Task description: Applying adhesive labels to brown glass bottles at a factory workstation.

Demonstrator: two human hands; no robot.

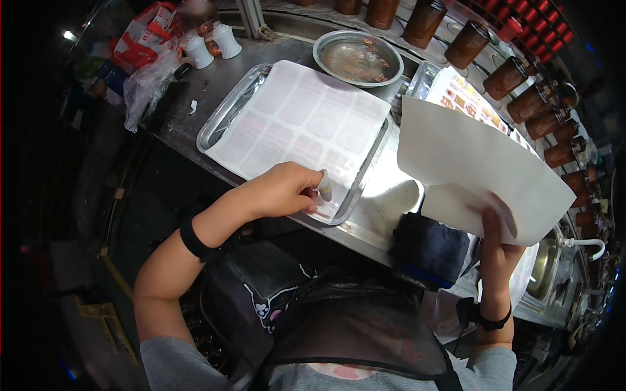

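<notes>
A white sheet (pixel 287 124) with faint rows of rounded label shapes showing through lies over a shallow metal tray (pixel 207 140). At its near edge is my left hand (pixel 283 189), fingers curled, a pale ringed covering on one fingertip (pixel 325 186). What lies between those fingers is hidden. Off to the right, my right hand (pixel 501 251) grips a blank off-white sheet (pixel 469 159) by its lower edge, and the sheet bends upward. Some of the right fingers are behind the paper. Partly covered by it are printed label sheets (pixel 463 98) on a second metal tray (pixel 424 79).
A round metal bowl of liquid (pixel 358 60) stands behind the first tray. Brown jars with dark lids (pixel 468 44) line the back and right. Two white bottles (pixel 226 41) and a red-and-white bag (pixel 147 36) are at far left. Dark cloth (pixel 432 247) sits at the counter's front edge.
</notes>
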